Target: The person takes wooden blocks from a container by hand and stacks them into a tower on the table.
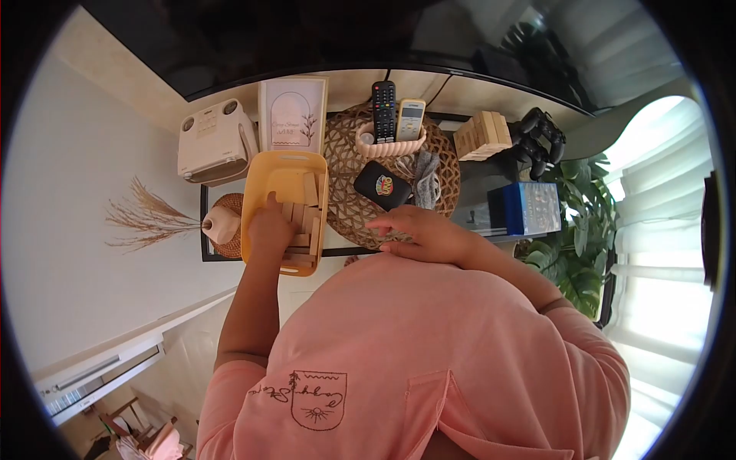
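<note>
I couldn't tell what the left hand (271,229) gripped among the wooden blocks (310,189) in the yellow basket (263,178), the right hand (429,234) hung loosely spread, and I judged the blocks light, stiff, best pinched mid-length.

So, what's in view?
Television: one, black, top
Table: one, black, centre
Appliance: one, cream, left
Print: one, white, left
Vase: one, beige, left
Basket: one, yellow, left
Blocks: several, tan, in basket
Placemat: one, brown, centre
Holder: one, pink, centre
Remotes: two, black and white, in holder
UNO case: one, black, centre
Block stack: one, tan, right
Controllers: two, black, right
Box: one, blue, right
Plant: one, green, right
Curtain: one, white, right
Shirt: one, pink, bottom
Left hand: one, in basket
Right hand: one, over placemat
</note>
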Tool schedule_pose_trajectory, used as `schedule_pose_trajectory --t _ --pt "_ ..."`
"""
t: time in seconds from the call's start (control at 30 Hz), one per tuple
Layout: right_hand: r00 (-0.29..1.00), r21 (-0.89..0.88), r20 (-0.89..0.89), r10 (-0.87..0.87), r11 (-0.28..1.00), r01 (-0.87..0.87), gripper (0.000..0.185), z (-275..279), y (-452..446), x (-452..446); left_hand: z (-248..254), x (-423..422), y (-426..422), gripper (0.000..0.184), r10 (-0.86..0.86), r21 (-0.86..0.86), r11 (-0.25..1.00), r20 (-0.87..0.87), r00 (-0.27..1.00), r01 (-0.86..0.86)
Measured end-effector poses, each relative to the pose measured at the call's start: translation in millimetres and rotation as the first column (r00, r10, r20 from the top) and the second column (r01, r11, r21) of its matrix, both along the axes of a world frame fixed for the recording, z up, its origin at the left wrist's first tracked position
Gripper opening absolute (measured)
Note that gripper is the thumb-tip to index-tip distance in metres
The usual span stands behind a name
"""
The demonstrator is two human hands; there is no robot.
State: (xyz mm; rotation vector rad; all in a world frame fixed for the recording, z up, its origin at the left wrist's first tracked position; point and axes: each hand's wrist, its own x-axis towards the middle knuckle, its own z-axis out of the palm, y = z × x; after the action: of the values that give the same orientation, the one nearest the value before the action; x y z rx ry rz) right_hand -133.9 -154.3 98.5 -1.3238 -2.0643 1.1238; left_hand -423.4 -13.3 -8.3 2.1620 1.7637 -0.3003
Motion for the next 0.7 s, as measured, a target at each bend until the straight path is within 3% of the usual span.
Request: schedule_pose_trajectory --t 0.07,0.17,0.23,0.33,0.47,0.57,0.7 --pt "1.000 -0.007 0.007 -0.015 1.000 0.015 0.042 -4 -1 -3 -17 -10 6 0.086 -0.079 0.057 0.995 0.023 0.997 0.078" --pt "0.999 0.025 0.006 -0.032 0.999 0.032 0.042 -1 0 -7 -26 -5 27 0.071 -0.250 -0.028 0.968 0.031 0.968 0.251" --pt "1.000 -0.002 -0.012 0.028 1.000 -0.028 0.041 1 2 -9 3 3 17 0.056 -0.059 -0.088 0.994 0.105 0.993 0.069" --pt "1.000 0.003 -0.020 -0.017 1.000 0.018 0.038 -1 -2 -6 -1 2 4 0.058 -0.075 0.059 0.996 0.128 0.989 0.068" --pt "0.992 -0.130 -0.080 -0.096 0.988 0.085 0.038 -2 -11 -3 4 2 -2 0.055 -0.037 0.088 0.996 0.184 0.982 0.021" --pt "0.993 -0.086 -0.084 -0.088 0.993 0.081 0.040 -2 -11 -3 -1 -3 0 0.054 -0.040 0.069 0.997 0.156 0.987 0.029" --pt "0.995 -0.001 -0.050 -0.089 0.996 0.089 0.044 -8 -3 1 4 -11 -7 0.053 -0.021 0.096 0.995 0.300 0.954 -0.008"
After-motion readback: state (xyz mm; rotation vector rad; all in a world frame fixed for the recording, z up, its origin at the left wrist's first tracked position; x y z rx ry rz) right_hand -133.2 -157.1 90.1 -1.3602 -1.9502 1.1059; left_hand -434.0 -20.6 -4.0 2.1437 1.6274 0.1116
